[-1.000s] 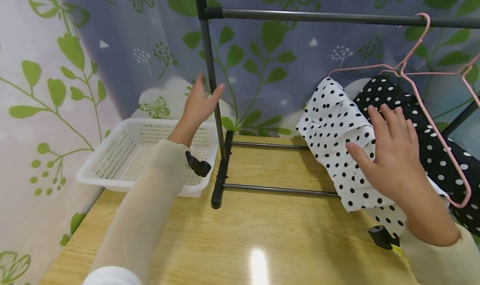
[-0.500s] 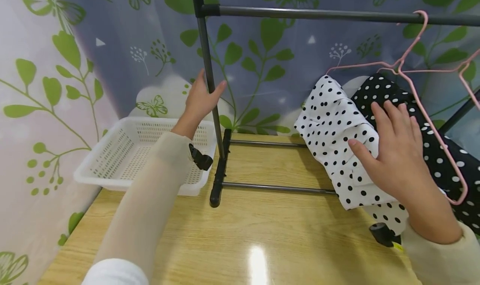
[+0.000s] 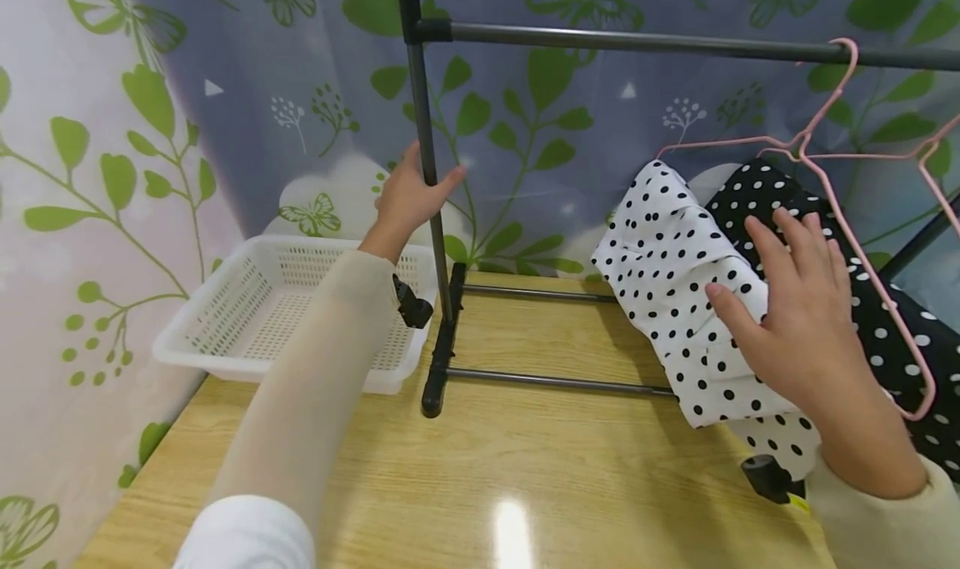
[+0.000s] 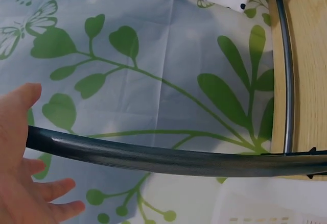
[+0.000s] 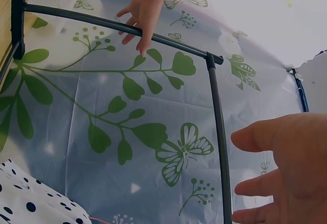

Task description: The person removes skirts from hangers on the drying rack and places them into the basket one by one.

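My left hand is at the left post of a dark metal clothes rack. The post runs between thumb and fingers, right at the palm, and the fingers are spread and fairly straight. My right hand is spread in front of a white cloth garment with black dots, overlapping it in the head view. In the right wrist view its fingers are straight with nothing between them. A black garment with white dots hangs behind. Pink hangers hook over the rack's top bar.
A white perforated plastic basket stands left of the rack, under my left forearm. The rack's black foot and lower bars rest on the wooden table. A leaf-patterned curtain backs the table.
My left hand and forearm have shifted slightly right, closer against the post. My right hand has drifted slightly right. The rack, garments and basket keep their places.
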### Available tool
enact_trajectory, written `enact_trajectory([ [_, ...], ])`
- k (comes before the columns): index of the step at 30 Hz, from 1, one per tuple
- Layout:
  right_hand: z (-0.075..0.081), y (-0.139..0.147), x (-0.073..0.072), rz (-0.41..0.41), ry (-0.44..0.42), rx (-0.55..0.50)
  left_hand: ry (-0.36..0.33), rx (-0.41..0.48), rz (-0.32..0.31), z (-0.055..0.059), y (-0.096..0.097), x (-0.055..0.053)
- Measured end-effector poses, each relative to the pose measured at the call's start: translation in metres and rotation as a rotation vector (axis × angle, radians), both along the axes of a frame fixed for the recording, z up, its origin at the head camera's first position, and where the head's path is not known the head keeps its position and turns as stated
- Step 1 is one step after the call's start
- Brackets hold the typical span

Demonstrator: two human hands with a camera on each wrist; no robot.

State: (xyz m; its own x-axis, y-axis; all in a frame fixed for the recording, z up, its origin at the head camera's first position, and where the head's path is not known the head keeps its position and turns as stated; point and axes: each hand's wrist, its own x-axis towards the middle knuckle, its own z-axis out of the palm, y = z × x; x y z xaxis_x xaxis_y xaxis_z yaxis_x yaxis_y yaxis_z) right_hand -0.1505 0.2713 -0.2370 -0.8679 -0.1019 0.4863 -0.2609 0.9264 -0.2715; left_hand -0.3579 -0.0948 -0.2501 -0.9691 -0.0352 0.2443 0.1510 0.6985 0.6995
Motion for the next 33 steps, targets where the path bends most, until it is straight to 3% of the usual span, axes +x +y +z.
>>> enact_trajectory([
  [6, 0.000, 0.001, 0.001, 0.006, 0.002, 0.017, -0.061, 0.005, -0.006, -0.001, -0.003, -0.001],
  [12, -0.001, 0.003, 0.001, -0.011, -0.014, 0.027, -0.120, -0.078, 0.019, -0.003, 0.000, -0.005],
  [18, -0.001, 0.005, 0.001, 0.002, -0.017, 0.033, -0.058, -0.066, 0.091, -0.011, 0.011, -0.009],
  [26, 0.001, 0.009, -0.001, -0.022, -0.022, 0.055, -0.016, -0.053, 0.114, -0.016, 0.017, -0.009],
  [33, 0.004, 0.012, -0.004, -0.043, -0.015, 0.053, 0.031, -0.092, 0.179, -0.020, 0.018, -0.009],
])
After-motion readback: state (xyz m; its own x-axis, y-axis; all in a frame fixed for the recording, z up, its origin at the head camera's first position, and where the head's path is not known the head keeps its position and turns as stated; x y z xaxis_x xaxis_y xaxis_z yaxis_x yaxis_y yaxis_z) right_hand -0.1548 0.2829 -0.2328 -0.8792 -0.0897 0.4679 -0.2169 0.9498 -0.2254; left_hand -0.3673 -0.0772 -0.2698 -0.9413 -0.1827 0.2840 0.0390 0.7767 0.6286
